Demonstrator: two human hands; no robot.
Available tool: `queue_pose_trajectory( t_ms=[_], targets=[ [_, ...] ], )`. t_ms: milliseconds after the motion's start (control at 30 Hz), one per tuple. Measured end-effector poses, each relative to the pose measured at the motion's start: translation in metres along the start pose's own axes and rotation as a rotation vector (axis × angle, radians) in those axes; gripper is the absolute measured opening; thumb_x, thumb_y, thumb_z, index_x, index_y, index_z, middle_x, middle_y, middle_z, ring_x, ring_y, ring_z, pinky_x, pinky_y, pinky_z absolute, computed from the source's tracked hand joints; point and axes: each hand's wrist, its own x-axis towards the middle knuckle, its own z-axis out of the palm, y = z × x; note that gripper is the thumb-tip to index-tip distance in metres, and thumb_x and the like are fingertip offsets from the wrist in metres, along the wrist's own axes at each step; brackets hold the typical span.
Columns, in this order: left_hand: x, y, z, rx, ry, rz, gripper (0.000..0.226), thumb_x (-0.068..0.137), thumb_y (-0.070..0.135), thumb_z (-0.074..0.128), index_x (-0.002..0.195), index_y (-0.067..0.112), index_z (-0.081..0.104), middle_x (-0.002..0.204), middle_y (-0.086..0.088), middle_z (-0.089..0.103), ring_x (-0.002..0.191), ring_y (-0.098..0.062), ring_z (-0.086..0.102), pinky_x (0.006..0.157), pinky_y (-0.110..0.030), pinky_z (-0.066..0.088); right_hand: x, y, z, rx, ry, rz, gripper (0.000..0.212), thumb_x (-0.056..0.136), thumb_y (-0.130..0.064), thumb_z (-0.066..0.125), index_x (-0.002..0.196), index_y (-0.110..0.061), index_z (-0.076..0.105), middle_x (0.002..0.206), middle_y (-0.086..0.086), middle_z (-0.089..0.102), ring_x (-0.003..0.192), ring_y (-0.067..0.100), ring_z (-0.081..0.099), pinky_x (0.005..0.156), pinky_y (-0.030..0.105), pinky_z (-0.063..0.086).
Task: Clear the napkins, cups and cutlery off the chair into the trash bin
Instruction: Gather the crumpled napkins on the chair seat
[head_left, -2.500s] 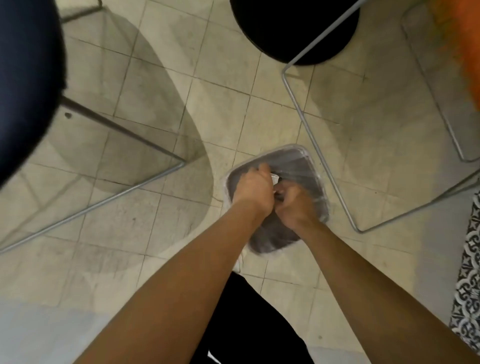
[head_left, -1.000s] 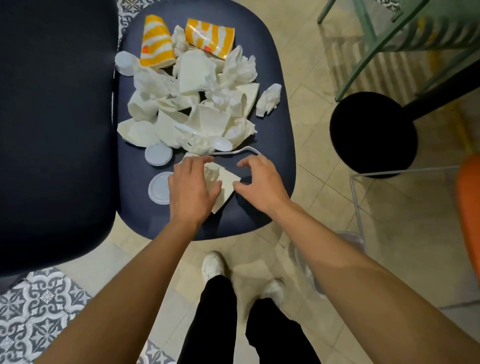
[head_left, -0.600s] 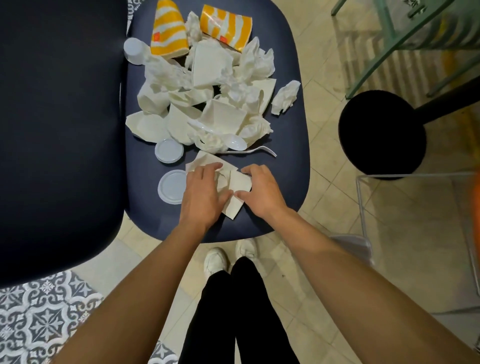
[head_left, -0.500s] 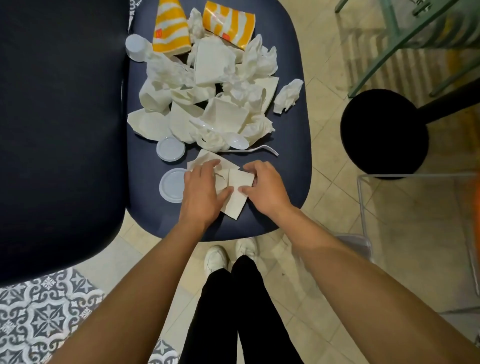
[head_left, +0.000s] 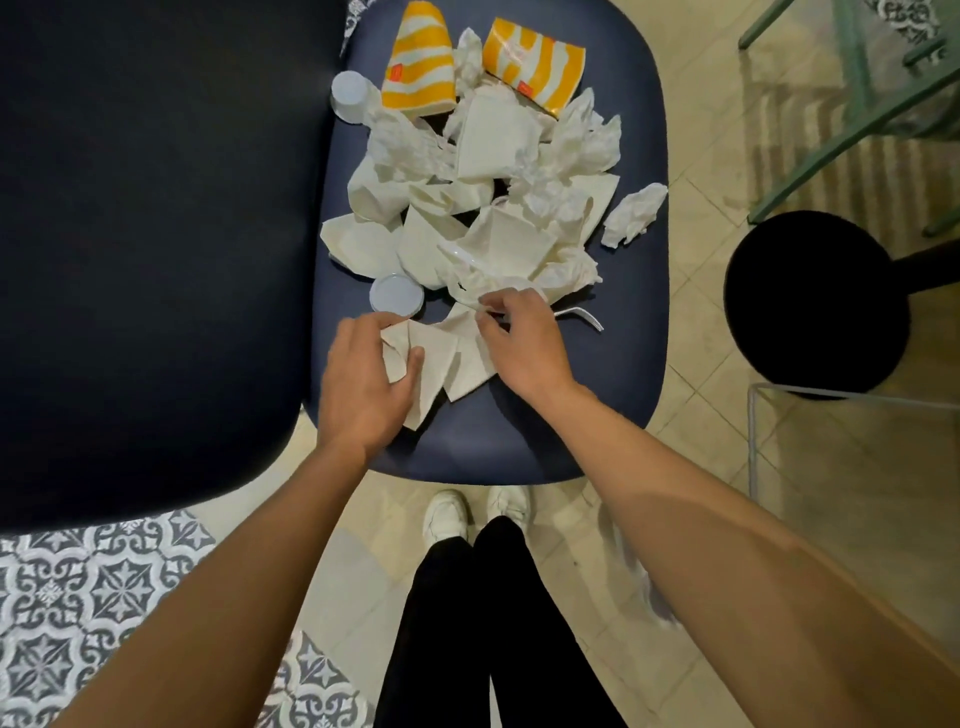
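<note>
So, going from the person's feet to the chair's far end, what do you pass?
White shoes → flat napkins → round lid → crumpled napkin heap → orange-striped cups.

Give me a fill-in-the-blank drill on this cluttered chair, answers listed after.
The left hand grips a folded ___ at the near end of the chair.
The right hand pinches the handle of a plastic ___, tines showing.
___ orange-striped cups lie tipped over at the far end.
The round stool beside it is ___.
Missing words: napkin, fork, Two, black.
</note>
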Motion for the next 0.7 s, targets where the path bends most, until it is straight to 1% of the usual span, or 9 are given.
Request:
queue_pose_trajectory(
  t_ms=[33,100,200,267,367,433,500,567,700],
  targets=[
    [-0.001,-0.004,-0.004,-0.022,0.028,-0.025,0.033,0.087,0.035,0.058,0.117,0.023,0.05,0.117,0.003,0.049,0.106,-0.008,0.044,0.082,-0.022,0.033,0.001,0.0,0.004,-0.075,-0.044,0.001,0.034,0.091,-0.025,0.057,0.122,-0.011,0.055,0.12,0.008,0.051,0.116,0.021,0.048,0.099,0.029,0.04],
    [-0.004,-0.011,-0.009,-0.041,0.076,-0.074,0.031,0.086,0.035,0.059,0.114,0.025,0.05,0.116,0.005,0.047,0.098,-0.006,0.047,0.079,-0.024,0.035,0.002,-0.001,0.011,-0.196,-0.098,0.0,0.051,0.085,-0.032,0.064,0.13,-0.013,0.047,0.126,0.008,0.046,0.121,0.024,0.04,0.103,0.036,0.036],
    [-0.003,-0.017,-0.012,-0.067,0.111,-0.143,0.03,0.086,0.033,0.06,0.114,0.025,0.051,0.116,0.003,0.048,0.092,-0.006,0.047,0.079,-0.025,0.037,0.001,-0.004,0.023,-0.309,-0.092,0.015,0.072,0.075,-0.04,0.073,0.133,-0.017,0.038,0.13,0.005,0.042,0.124,0.024,0.036,0.101,0.037,0.032],
    [-0.003,-0.02,-0.013,-0.087,0.12,-0.173,0.031,0.087,0.032,0.06,0.115,0.024,0.052,0.116,0.003,0.048,0.09,-0.004,0.045,0.078,-0.024,0.036,0.001,-0.004,0.032,-0.357,-0.085,0.02,0.078,0.071,-0.042,0.076,0.133,-0.019,0.036,0.131,0.004,0.041,0.124,0.023,0.035,0.098,0.037,0.031],
    [-0.003,-0.022,-0.012,-0.101,0.115,-0.185,0.03,0.088,0.032,0.058,0.116,0.025,0.051,0.116,0.004,0.047,0.087,-0.004,0.045,0.076,-0.023,0.036,0.0,-0.003,0.039,-0.308,-0.098,0.047,0.079,0.07,-0.038,0.078,0.133,-0.019,0.035,0.131,0.004,0.041,0.123,0.024,0.038,0.096,0.038,0.032],
    [-0.003,-0.023,-0.011,-0.114,0.113,-0.189,0.03,0.089,0.032,0.058,0.117,0.024,0.051,0.117,0.003,0.047,0.089,-0.005,0.045,0.077,-0.022,0.036,0.001,-0.002,0.039,-0.241,-0.105,0.067,0.079,0.067,-0.034,0.081,0.13,-0.018,0.036,0.131,0.003,0.045,0.12,0.025,0.044,0.094,0.039,0.035],
    [-0.002,-0.023,-0.01,-0.126,0.114,-0.181,0.031,0.089,0.031,0.058,0.117,0.023,0.051,0.114,0.005,0.045,0.09,-0.004,0.045,0.078,-0.021,0.036,0.002,-0.002,0.036,-0.189,-0.123,0.086,0.077,0.065,-0.032,0.082,0.127,-0.019,0.038,0.126,0.002,0.051,0.113,0.025,0.051,0.084,0.035,0.039],
    [-0.001,-0.022,-0.01,-0.139,0.11,-0.185,0.031,0.087,0.03,0.06,0.117,0.024,0.051,0.111,0.009,0.042,0.089,-0.004,0.045,0.078,-0.02,0.036,0.004,-0.003,0.03,-0.195,-0.152,0.085,0.069,0.068,-0.032,0.08,0.123,-0.021,0.04,0.116,0.002,0.058,0.105,0.025,0.055,0.074,0.032,0.037],
    [0.0,-0.018,-0.01,-0.182,0.1,-0.217,0.037,0.082,0.022,0.065,0.115,0.027,0.05,0.109,0.012,0.041,0.091,-0.003,0.043,0.08,-0.016,0.034,0.005,-0.003,0.015,-0.181,-0.157,0.082,0.05,0.079,-0.028,0.071,0.121,-0.023,0.044,0.108,0.002,0.061,0.096,0.023,0.057,0.07,0.031,0.039]
  ],
)
